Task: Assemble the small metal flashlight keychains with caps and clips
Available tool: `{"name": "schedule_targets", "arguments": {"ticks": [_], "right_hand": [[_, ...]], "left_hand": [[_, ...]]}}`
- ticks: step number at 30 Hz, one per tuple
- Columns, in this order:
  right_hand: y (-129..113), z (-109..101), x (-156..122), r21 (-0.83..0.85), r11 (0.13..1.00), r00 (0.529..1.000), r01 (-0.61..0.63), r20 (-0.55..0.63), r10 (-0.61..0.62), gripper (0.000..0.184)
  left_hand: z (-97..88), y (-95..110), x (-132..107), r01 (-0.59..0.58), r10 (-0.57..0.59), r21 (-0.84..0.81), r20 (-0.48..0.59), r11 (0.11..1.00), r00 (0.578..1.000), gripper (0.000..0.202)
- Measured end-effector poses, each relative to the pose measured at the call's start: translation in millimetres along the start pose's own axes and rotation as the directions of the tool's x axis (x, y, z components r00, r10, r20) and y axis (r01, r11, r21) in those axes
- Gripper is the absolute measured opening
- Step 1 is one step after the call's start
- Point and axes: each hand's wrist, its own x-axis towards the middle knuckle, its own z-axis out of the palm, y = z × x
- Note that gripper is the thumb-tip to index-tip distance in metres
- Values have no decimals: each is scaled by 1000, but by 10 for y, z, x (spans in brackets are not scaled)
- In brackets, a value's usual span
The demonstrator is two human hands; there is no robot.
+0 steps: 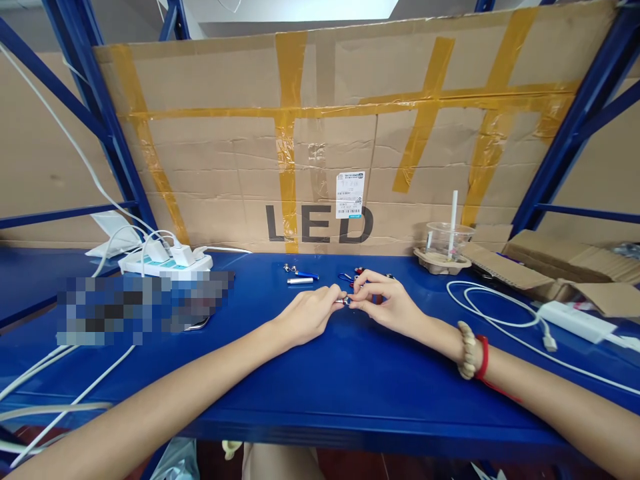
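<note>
Both my hands rest on the blue shelf (320, 373), fingertips meeting at its middle. My left hand (309, 313) pinches a small silver part (341, 301). My right hand (385, 301) pinches a small dark blue piece (349, 303) against it, fingers curled. Just behind the hands lie several small metal pieces: a silver tube (300, 281), a blue tube (306, 274), and red and blue bits (350, 275) partly hidden by my right fingers. A bead bracelet and red cord (474, 358) circle my right wrist.
A white power strip (167, 263) with plugs and white cables sits at the left, beside a blurred patch. A plastic cup with straw (447, 241) stands in a paper holder at right, near a white cable (500, 313), a white adapter (580, 321) and cardboard boxes. A taped cardboard wall marked LED backs the shelf.
</note>
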Motion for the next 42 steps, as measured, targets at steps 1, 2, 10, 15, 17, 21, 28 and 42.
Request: {"name": "schedule_targets", "arguments": {"ticks": [1, 2, 10, 15, 17, 21, 28, 42], "right_hand": [[-9, 4, 1, -1, 1000, 1000, -10, -4, 10, 16], [-17, 9, 2, 7, 1000, 1000, -24, -2, 24, 17], [-77, 61, 19, 278, 892, 934, -356, 133, 331, 30], [-99, 61, 40, 332, 788, 855, -519, 205, 477, 38], [-93, 63, 49, 333, 756, 827, -563, 229, 514, 39], [-62, 78, 60, 358, 722, 805, -593, 224, 550, 41], [8, 102, 37, 289, 758, 811, -585, 191, 553, 35], [-85, 84, 100, 185, 838, 857, -513, 52, 512, 34]], "left_hand": [[6, -5, 1, -15, 16, 26, -15, 1000, 1000, 14], [12, -11, 3, -31, 33, 51, -30, 998, 999, 14], [37, -35, 11, -65, 79, 173, -79, 983, 994, 21], [19, -20, 18, -67, 77, 115, -87, 991, 993, 22], [17, -17, 22, -66, 72, 81, -81, 995, 994, 23], [31, -15, 33, -17, 23, 68, -88, 998, 996, 24], [34, 8, 49, 51, -44, 80, -92, 995, 995, 24], [-8, 39, 63, 167, -165, 105, -24, 980, 986, 25]]}}
